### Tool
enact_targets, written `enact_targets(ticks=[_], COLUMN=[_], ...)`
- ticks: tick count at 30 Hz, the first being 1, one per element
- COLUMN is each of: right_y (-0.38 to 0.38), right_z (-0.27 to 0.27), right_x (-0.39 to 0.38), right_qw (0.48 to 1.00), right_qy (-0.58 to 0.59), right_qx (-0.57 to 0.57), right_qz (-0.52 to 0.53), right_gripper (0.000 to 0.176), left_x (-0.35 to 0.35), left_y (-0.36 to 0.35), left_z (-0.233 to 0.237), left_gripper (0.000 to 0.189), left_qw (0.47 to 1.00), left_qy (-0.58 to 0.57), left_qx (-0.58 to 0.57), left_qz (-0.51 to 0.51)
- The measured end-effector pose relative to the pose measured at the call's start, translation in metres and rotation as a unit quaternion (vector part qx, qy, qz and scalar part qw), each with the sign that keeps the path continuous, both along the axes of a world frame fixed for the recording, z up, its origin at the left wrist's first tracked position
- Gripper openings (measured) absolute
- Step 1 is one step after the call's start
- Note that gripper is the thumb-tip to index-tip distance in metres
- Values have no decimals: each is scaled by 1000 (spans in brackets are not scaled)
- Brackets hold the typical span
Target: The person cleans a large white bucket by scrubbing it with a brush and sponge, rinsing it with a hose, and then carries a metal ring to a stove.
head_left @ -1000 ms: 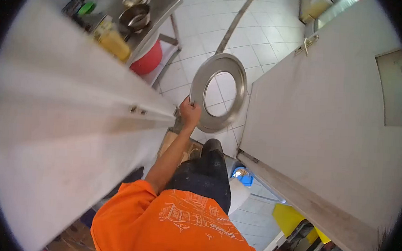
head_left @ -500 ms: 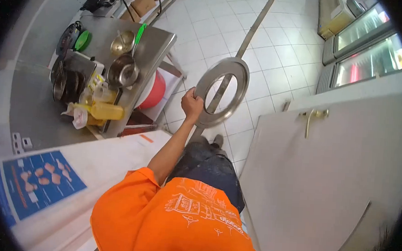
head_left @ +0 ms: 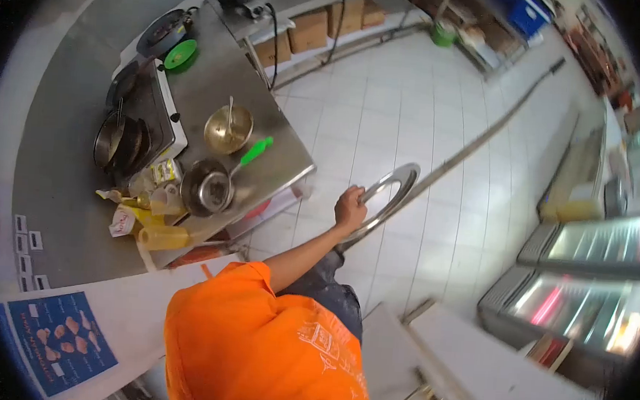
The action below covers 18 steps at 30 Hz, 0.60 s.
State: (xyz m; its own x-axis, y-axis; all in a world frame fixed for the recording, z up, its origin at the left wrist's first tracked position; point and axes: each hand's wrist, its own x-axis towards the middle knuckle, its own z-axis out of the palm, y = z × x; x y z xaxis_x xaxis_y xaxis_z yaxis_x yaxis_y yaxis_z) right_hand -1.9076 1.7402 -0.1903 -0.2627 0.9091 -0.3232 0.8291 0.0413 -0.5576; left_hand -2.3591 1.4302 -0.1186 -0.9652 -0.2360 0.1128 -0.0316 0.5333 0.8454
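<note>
My left hand (head_left: pixel 351 211) grips the rim of a metal ring (head_left: pixel 407 177), a wide flat disc with a large round opening, held tilted above the tiled floor. My right hand is out of view. To the left, a steel table (head_left: pixel 218 62) bears a metal bowl (head_left: pixel 218 136) with a spoon, a saucepan (head_left: pixel 202 193) with a green handle, and a yellow bottle (head_left: pixel 164 238).
A two-burner stove (head_left: pixel 170 110) with dark pans is at the left. Cardboard boxes (head_left: pixel 308 32) sit on a low shelf. Glass-door fridges (head_left: pixel 585 304) line the right. A door with a handle (head_left: pixel 425 397) is at the lower right. A blue container (head_left: pixel 529 16) is far off.
The view has turned, bringing more of the back floor and shelves into sight. The ring, still in my left hand, now shows more edge-on and sits lower right in view.
</note>
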Motion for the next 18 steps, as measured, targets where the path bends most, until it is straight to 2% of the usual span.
enact_targets(ticks=[4,8,12,16,18], right_y=[39,74,105,136,141], right_z=[3,-9,-19,-34,-34], right_x=[-92,-193,-329,-479,-557], right_qw=[999,996,989,972,963], right_qy=[-37,-59,-68,-69,-69], right_qx=[20,27,36,40,41], right_qz=[27,67,130,220,256], right_gripper=[86,87,88,88,89], left_x=[-91,-171,-245,-311,-334], left_y=[-1,-15,-45,-82,-101], left_z=[14,32,24,15,29], left_gripper=[12,15,16,17,19], left_qw=[1000,999,992,977,959], left_qy=[-5,-19,15,38,52], left_qx=[7,5,42,30,26], left_qz=[4,36,117,208,276])
